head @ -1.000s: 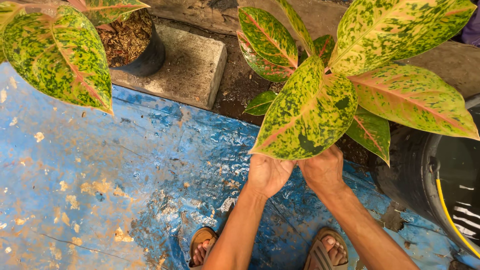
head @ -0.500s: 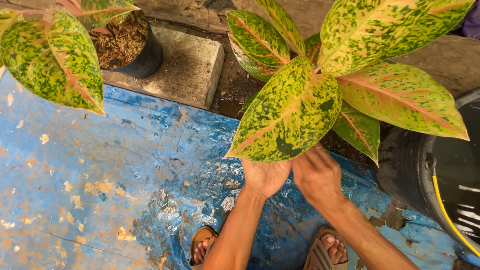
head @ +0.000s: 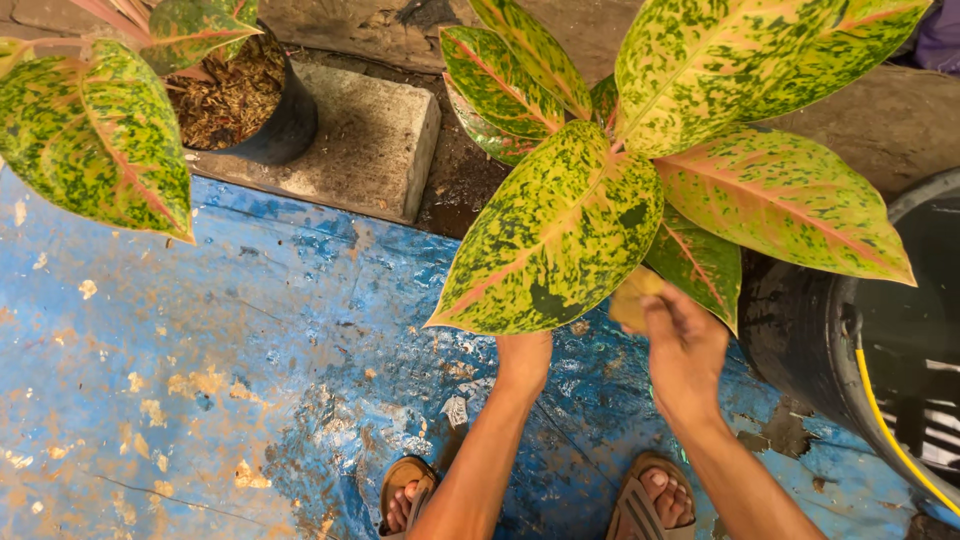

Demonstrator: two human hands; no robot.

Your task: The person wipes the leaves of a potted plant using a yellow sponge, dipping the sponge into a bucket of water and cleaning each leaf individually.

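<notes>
Reaching up under the foliage, the left hand [head: 524, 352] was seen at about six o'clock of the big speckled leaf [head: 560, 235], its fingers hidden behind the blade, so whether they were spread or closed could not be told. The right hand [head: 685, 345] was raised at about four o'clock of that leaf, its fingers curled and pinched on a small yellowish piece [head: 633, 298], blurred and too soft to be identified. The plant [head: 650, 130] itself stood at twelve o'clock of both hands, its green, yellow and pink leaves spread over the blue, paint-worn floor [head: 200, 360]; its pot was hidden beneath the leaves.

A torn or creased leaf was judged the chief risk, should the blade be pulled or pressed too hard from below, where the left hand could not be watched. The stem might also be strained if the leaf were bent away from it.

Both forearms were extended upward from the lower edge of the view, the left nearly straight, the right angled in from five o'clock with the wrist bent. Sandalled feet [head: 405, 495] were seen below. A second potted plant [head: 235, 100] stood at ten o'clock on a concrete block [head: 370, 150], and a black bucket [head: 860, 350] at three o'clock.
</notes>
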